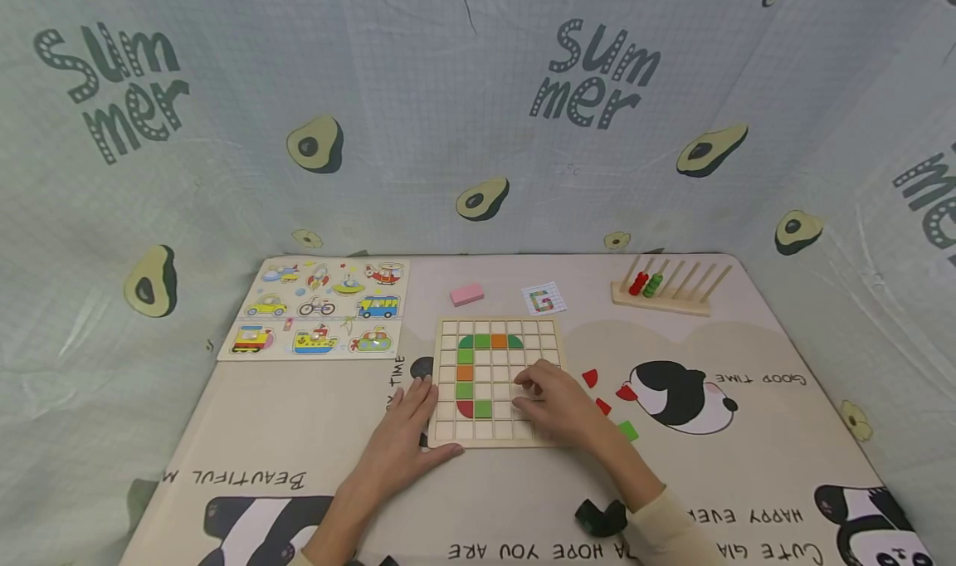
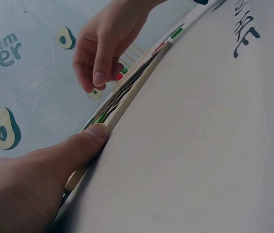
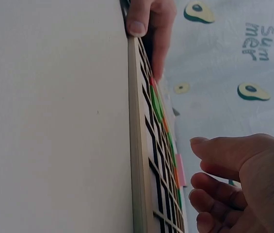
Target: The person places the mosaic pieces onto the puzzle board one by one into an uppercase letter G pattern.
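The grid board (image 1: 496, 381) lies mid-frame on the counter (image 1: 747, 466) in the head view, green and orange tiles (image 1: 465, 373) set in its cells. The left hand (image 1: 407, 437) lies flat, fingers straight, against the board's lower left edge. The left wrist view shows its thumb (image 2: 86, 141) touching the rim. The right hand (image 1: 556, 400) curls over the right cells; whether it holds a tile I cannot tell. Loose pieces (image 1: 608, 396) lie just beside it, seen from overhead only.

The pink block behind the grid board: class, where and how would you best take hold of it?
Pinch the pink block across its two long sides, coming straight down from above. It lies flat on the table, apart from the grid board, with space all round it.
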### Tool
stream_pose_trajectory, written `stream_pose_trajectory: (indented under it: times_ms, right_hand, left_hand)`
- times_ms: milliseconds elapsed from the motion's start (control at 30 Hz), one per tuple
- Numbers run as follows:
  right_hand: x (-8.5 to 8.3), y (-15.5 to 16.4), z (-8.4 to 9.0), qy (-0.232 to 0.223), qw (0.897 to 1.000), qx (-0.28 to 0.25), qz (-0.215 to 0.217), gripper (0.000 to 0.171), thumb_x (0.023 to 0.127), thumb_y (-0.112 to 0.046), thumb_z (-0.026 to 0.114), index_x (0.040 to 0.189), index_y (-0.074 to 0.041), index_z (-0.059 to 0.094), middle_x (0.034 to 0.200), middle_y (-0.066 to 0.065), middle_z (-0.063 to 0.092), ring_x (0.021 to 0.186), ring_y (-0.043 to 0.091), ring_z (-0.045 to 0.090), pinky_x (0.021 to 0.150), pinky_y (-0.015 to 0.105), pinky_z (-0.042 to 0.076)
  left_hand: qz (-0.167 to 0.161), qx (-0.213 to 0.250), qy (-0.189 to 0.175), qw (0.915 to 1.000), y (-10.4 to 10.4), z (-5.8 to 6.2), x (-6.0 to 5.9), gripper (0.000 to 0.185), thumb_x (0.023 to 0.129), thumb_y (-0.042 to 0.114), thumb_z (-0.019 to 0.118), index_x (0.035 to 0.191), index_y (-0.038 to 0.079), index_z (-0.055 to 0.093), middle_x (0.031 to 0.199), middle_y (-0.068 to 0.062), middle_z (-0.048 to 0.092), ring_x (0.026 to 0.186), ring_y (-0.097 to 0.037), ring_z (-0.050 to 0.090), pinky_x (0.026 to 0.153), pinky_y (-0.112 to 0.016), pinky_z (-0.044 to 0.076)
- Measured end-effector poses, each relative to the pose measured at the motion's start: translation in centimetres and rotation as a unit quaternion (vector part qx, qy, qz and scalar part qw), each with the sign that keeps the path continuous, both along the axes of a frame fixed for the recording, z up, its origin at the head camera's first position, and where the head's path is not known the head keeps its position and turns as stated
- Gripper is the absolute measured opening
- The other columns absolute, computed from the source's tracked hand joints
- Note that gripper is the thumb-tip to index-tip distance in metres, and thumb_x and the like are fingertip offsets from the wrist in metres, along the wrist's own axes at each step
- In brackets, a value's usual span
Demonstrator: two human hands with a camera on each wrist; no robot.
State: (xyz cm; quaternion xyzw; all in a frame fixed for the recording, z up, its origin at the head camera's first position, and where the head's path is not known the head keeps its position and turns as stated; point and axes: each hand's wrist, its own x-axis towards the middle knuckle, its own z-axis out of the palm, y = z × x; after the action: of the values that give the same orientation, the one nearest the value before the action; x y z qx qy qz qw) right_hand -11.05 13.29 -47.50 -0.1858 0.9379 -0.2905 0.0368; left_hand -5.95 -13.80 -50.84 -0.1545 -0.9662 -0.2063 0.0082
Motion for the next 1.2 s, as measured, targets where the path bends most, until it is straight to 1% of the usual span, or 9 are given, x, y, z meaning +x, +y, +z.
stream_pose_trajectory:
  times_ms: [267,367,600,833,900,1033,1133,1200]
  right_hand:
    - [0.3,2.0,0.1,-0.012,0.999,-0.004,-0.032,0.026,0.083,-0.028,0.070,0.107,-0.020,0.065,0.095,-0.009,0.058,0.085,0.004,0.052,0.074,0.020,0.053]
    - [0.4,2.8,0.0,-0.008,0.999,-0.001,-0.032,0.027,0.082,-0.027,0.071,0.107,-0.019,0.064,0.094,-0.008,0.058,0.085,0.005,0.052,0.074,0.020,0.052]
    - [0.7,4.5,-0.3,-0.019,0.999,-0.019,-0.042,0.030,0.082,-0.028,0.072,0.108,-0.017,0.064,0.091,-0.009,0.057,0.081,0.007,0.051,0.070,0.018,0.050]
    - [1.1,6.3,-0.6,-0.004,0.999,-0.020,-0.043,0.030,0.081,-0.027,0.072,0.107,-0.015,0.063,0.092,-0.007,0.058,0.082,0.006,0.052,0.069,0.018,0.051]
    - [1.2,6.8,-0.7,0.001,0.999,-0.019,-0.042,0.030,0.080,-0.026,0.073,0.106,-0.016,0.063,0.091,-0.008,0.057,0.080,0.006,0.051,0.067,0.017,0.049]
    - [1.3,7.9,-1.1,0.019,0.999,-0.006,-0.027,0.031,0.078,-0.026,0.075,0.104,-0.016,0.064,0.089,-0.007,0.056,0.076,0.006,0.049,0.063,0.016,0.045]
    - [1.4,8.5,-1.3,0.028,0.999,0.008,-0.016,0.032,0.077,-0.026,0.076,0.105,-0.015,0.064,0.089,-0.006,0.056,0.076,0.006,0.048,0.063,0.016,0.043]
    - [1.4,8.9,-1.3,0.025,1.000,0.011,-0.011,0.032,0.077,-0.026,0.076,0.105,-0.015,0.065,0.089,-0.006,0.056,0.076,0.006,0.048,0.064,0.017,0.043]
  left_hand:
    - [-0.003,0.005,0.001,1.0000,0.0,0.0,0.0,0.100,0.074,0.075,0.054,0.145,0.007,0.036,0.154,-0.005,0.032,0.145,-0.019,0.024,0.123,-0.039,0.017]
    - [-0.002,0.006,0.000,1.0000,0.0,0.0,0.0,0.100,0.074,0.075,0.054,0.145,0.008,0.035,0.154,-0.005,0.031,0.145,-0.019,0.023,0.123,-0.039,0.016]
    - [-0.004,0.007,0.002,1.0000,0.0,0.0,0.0,0.100,0.074,0.075,0.054,0.145,0.008,0.035,0.154,-0.005,0.031,0.145,-0.019,0.023,0.123,-0.039,0.016]
    - [-0.002,0.005,0.004,1.0000,0.0,-0.1,0.0,0.099,0.074,0.075,0.054,0.145,0.008,0.036,0.154,-0.005,0.031,0.145,-0.019,0.024,0.123,-0.038,0.016]
    - [-0.002,0.004,0.003,1.0000,0.0,-0.1,0.0,0.099,0.074,0.075,0.055,0.145,0.008,0.035,0.154,-0.005,0.031,0.145,-0.019,0.024,0.123,-0.038,0.016]
    - [-0.002,0.006,0.002,1.0000,0.0,-0.1,0.0,0.099,0.074,0.075,0.055,0.145,0.008,0.035,0.154,-0.005,0.031,0.145,-0.020,0.024,0.123,-0.038,0.016]
    - [-0.002,0.006,0.002,1.0000,0.0,-0.1,0.0,0.099,0.074,0.075,0.055,0.145,0.008,0.035,0.154,-0.005,0.031,0.145,-0.020,0.024,0.123,-0.039,0.016]
    - [-0.002,0.007,0.002,1.0000,0.0,-0.1,0.0,0.099,0.074,0.075,0.054,0.145,0.008,0.035,0.154,-0.005,0.031,0.145,-0.020,0.024,0.123,-0.038,0.016]
